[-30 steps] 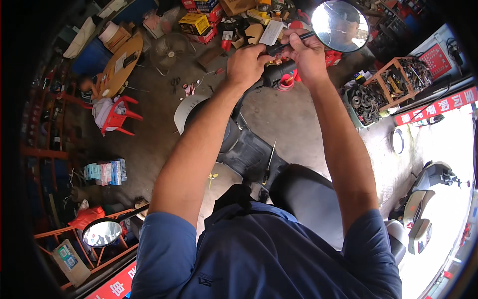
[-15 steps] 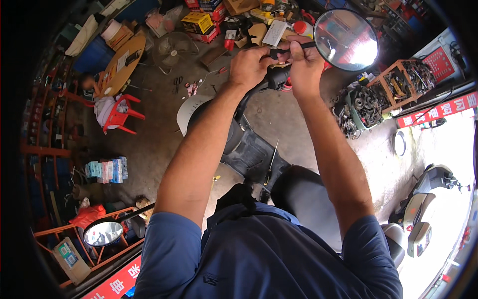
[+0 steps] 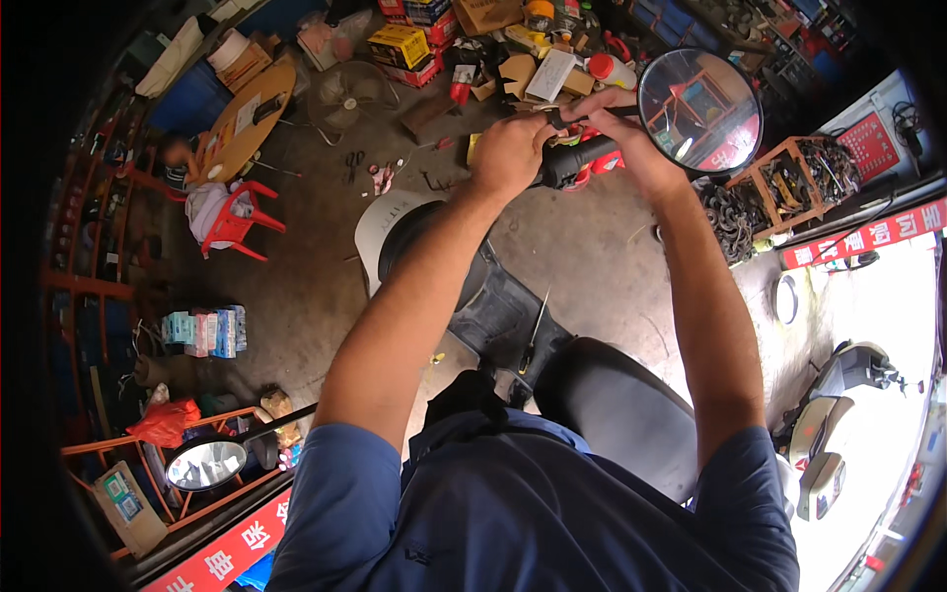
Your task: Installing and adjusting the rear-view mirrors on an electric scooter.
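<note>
A round black-rimmed mirror (image 3: 700, 109) is held up at the top right. My left hand (image 3: 508, 153) is closed on the inner end of its black stem (image 3: 570, 118). My right hand (image 3: 636, 148) grips the stem nearer the glass, fingers bent round it. Just below them is the black handlebar grip (image 3: 577, 158) of a scooter with a pale front panel (image 3: 380, 227), dark footboard (image 3: 478, 321) and black seat (image 3: 612, 414). A long screwdriver (image 3: 529, 357) lies on the footboard.
Another mirror (image 3: 205, 464) juts out at lower left. A person (image 3: 178, 163) is by an oval table (image 3: 256, 89), near a red chair (image 3: 242, 232). A fan (image 3: 340, 99) and boxes (image 3: 400, 49) are ahead, a parts rack (image 3: 789, 183) and parked scooter (image 3: 829, 414) at right.
The mirror and both hands have moved lower and a little to the right. The glass has turned and now reflects orange shelving.
</note>
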The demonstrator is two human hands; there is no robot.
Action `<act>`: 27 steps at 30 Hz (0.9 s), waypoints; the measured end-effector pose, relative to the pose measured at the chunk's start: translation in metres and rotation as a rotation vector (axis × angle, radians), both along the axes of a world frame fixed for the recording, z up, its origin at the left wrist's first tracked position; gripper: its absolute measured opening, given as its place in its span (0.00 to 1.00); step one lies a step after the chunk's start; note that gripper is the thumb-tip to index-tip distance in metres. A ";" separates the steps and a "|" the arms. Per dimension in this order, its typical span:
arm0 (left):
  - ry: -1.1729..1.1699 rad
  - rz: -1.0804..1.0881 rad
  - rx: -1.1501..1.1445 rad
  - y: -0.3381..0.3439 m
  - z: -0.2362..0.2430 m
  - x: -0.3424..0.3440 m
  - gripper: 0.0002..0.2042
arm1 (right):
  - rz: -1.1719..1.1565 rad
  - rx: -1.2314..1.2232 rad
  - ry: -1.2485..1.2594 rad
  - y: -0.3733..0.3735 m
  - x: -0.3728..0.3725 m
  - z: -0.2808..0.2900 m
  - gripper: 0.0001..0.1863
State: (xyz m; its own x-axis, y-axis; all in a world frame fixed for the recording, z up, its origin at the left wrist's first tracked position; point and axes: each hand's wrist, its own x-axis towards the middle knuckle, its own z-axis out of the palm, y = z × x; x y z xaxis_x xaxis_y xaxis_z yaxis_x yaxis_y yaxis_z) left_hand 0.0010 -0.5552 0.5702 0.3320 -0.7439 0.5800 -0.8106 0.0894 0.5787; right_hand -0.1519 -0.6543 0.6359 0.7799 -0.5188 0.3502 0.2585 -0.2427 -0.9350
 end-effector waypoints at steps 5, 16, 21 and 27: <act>0.022 0.066 0.035 -0.007 -0.003 -0.014 0.06 | -0.139 -0.125 0.056 0.003 -0.008 -0.009 0.08; 0.136 -0.067 0.049 -0.019 -0.016 -0.017 0.10 | -0.246 -0.345 -0.094 0.028 -0.024 -0.028 0.08; 0.165 -0.101 0.056 -0.015 -0.019 -0.014 0.10 | -0.031 -0.196 -0.228 0.022 -0.017 -0.040 0.12; 0.225 -0.095 0.106 -0.013 -0.021 -0.013 0.11 | 0.025 -0.365 -0.027 0.008 -0.026 -0.031 0.17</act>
